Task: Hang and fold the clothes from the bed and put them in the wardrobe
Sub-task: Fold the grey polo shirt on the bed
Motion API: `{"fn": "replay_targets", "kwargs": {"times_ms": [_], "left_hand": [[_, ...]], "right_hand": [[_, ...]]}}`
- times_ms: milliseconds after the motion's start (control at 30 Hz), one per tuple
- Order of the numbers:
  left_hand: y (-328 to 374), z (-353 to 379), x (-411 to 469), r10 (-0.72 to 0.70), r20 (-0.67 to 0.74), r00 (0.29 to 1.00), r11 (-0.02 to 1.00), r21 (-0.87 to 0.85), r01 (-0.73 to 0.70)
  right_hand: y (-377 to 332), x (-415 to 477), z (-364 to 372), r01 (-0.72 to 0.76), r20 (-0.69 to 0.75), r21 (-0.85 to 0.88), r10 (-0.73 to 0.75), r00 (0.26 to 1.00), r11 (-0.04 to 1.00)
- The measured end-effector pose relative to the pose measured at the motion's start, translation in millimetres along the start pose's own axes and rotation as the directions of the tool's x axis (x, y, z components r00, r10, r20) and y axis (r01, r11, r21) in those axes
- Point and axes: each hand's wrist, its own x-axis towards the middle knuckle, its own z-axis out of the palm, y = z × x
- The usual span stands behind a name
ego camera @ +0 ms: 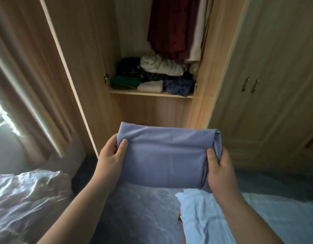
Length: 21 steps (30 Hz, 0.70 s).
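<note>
Folded blue garment (pixel 168 155): held at both ends before the wardrobe

Head view. Folded into a flat rectangle and carried clear of the bed (pixel 140 208), just below frame centre. Gripped at its 9 o'clock end by the left hand (pixel 111 155): thumb pressed on the top face, fingers hidden beneath the fabric. Gripped at its 3 o'clock end by the right hand (pixel 220 166) in the same manner, with the bunched fabric edge against the palm. Both forearms bare, entering from 6 o'clock.

At 12 o'clock of the garment: wardrobe (pixel 152 108), one compartment open, with its door (pixel 67 71) swung out toward 10 o'clock. On the shelf (pixel 152 93): folded clothes (pixel 152 76) in green, white, blue, cream and dark, packed touching one another. Above these, toward 1 o'clock: dark red hanging clothes (pixel 169 29) beside a pale one. At 3 o'clock: closed doors (pixel 275 67) with two handles (pixel 250 84) side by side.

At 5 o'clock of the garment: light blue garment (pixel 205 217), lying unfolded on the bed. At 8 o'clock: crumpled white duvet (pixel 25 199). At 10 o'clock: beige curtain (pixel 29 85), with daylight at its lower edge.
</note>
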Motion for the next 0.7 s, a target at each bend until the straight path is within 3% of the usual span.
{"fn": "replay_targets", "kwargs": {"times_ms": [333,700], "left_hand": [[-33.0,20.6,114.8,-0.072,-0.117,0.991,0.997,-0.027,0.069],[-107.8,0.6,327.3,-0.091,-0.057,0.994,0.996,-0.021,0.09]], "right_hand": [[19.8,139.3,74.8,0.043,0.177,0.031,-0.048,0.983,0.999],[42.0,296.4,233.7,0.003,0.124,-0.031,0.001,0.992,1.0]]}}
